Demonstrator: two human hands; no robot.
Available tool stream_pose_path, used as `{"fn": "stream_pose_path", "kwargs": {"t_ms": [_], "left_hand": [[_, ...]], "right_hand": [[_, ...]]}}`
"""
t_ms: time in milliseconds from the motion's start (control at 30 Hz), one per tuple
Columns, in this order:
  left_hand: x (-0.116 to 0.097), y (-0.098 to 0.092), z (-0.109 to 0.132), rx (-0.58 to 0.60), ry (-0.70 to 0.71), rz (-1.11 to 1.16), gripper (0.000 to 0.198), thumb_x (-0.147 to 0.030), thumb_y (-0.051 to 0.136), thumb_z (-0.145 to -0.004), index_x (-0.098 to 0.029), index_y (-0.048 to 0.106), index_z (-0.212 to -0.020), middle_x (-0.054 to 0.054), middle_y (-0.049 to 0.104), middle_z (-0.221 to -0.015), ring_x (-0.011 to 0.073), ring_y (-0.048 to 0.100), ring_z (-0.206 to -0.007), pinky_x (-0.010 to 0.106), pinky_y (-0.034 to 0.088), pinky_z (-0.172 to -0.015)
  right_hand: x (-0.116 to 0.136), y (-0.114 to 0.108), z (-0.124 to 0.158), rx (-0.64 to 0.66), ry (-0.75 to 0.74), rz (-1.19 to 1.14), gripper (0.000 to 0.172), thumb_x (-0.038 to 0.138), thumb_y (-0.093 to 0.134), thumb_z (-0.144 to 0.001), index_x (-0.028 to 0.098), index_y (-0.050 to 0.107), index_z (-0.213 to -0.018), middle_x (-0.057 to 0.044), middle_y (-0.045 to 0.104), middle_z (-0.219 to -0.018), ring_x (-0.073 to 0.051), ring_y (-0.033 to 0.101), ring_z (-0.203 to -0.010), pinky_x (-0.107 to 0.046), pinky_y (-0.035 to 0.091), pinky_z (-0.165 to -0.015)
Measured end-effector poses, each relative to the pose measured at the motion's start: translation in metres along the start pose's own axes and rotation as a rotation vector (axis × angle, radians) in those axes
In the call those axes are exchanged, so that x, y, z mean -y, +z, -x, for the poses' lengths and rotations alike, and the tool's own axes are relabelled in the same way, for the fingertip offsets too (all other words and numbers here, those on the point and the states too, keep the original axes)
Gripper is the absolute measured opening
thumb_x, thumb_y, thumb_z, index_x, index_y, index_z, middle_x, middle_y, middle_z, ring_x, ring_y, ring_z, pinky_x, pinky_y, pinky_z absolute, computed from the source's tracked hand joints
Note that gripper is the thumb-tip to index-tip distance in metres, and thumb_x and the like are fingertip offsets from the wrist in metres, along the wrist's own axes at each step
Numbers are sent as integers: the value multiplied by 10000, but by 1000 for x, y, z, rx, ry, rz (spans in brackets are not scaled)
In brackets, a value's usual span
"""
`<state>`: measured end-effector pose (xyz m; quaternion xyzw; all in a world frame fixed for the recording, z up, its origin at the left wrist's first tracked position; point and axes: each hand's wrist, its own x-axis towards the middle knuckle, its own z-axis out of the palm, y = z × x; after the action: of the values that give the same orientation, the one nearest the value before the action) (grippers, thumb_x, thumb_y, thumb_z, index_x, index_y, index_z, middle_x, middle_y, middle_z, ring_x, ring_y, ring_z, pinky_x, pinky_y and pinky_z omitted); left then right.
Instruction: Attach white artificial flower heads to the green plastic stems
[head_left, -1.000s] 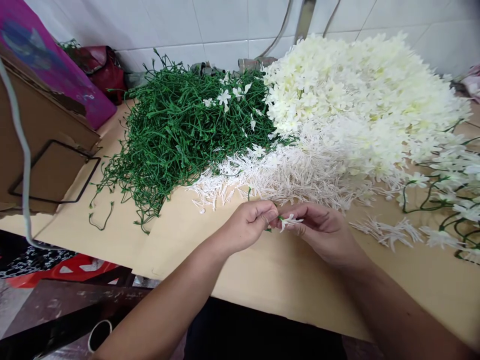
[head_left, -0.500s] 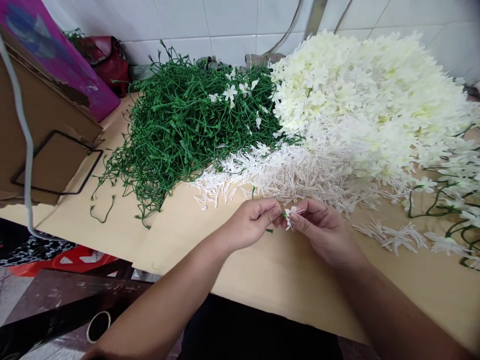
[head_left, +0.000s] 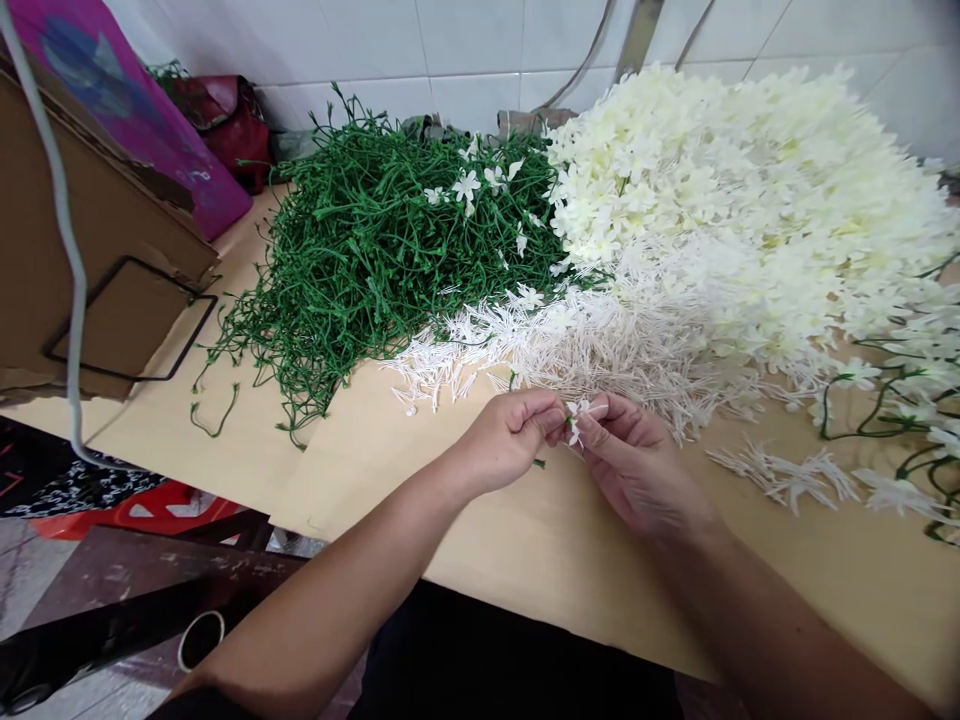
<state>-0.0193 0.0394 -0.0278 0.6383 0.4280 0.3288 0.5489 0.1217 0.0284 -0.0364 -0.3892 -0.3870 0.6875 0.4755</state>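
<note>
My left hand is closed in a pinch on a thin green stem, whose tip pokes out below the fingers. My right hand meets it fingertip to fingertip and pinches a small white flower piece. Both hands hover just above the tan table, near its front. Right behind them lies a heap of white stamen pieces. A big pile of green stems is at the back left, and a mound of cream flower petals is at the back right.
A cardboard box with a black wire frame and a grey cable stands at the left, a purple bag and a red bag behind it. Finished flower sprigs lie at the right edge. White tiled wall runs behind.
My hands have stayed together while the right fingers turned the white flower piece up against the left fingertips. The view shifted slightly.
</note>
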Motion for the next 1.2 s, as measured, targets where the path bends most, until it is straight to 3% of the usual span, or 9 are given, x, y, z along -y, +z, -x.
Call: {"fn": "stream_pose_path", "kwargs": {"t_ms": [467,633,767,967,1200], "left_hand": [[5,-3,6,127,107,-1,272,-257,384,-832,-161,399,-578,-24,406,-558,89,382,-559,219,327,-536],[7,-1,7,112,99,17,284,-292,376,-846,-161,408,-596,-24,410,-571,88,386,-565,218,336,-540],[3,0,5,52,92,53,305,-331,383,-855,-159,429,-607,-24,434,-592,90,419,-588,223,362,-587],[-1,-6,4,68,100,40,346,-378,391,-861,-145,500,-631,-6,504,-622,94,473,-627,227,395,-644],[-2,-6,5,26,102,-36,274,-298,410,-842,-148,485,-625,-15,476,-606,89,448,-610,210,373,-592]], "right_hand": [[3,-6,-1,216,-30,155,275,356,686,-690,201,465,-637,32,522,-624,-114,525,-602,-272,438,-579],[1,-7,-2,186,-32,199,281,360,690,-686,201,462,-645,33,547,-608,-110,533,-575,-268,437,-571],[2,-10,-2,184,36,49,255,346,713,-663,211,497,-666,45,573,-617,-109,572,-602,-268,457,-614],[6,-9,1,182,116,-116,207,294,721,-663,211,532,-674,44,586,-625,-98,570,-618,-254,458,-650],[3,-8,-1,149,122,-126,233,272,753,-625,199,542,-691,51,566,-626,-80,539,-608,-219,423,-607]]}}
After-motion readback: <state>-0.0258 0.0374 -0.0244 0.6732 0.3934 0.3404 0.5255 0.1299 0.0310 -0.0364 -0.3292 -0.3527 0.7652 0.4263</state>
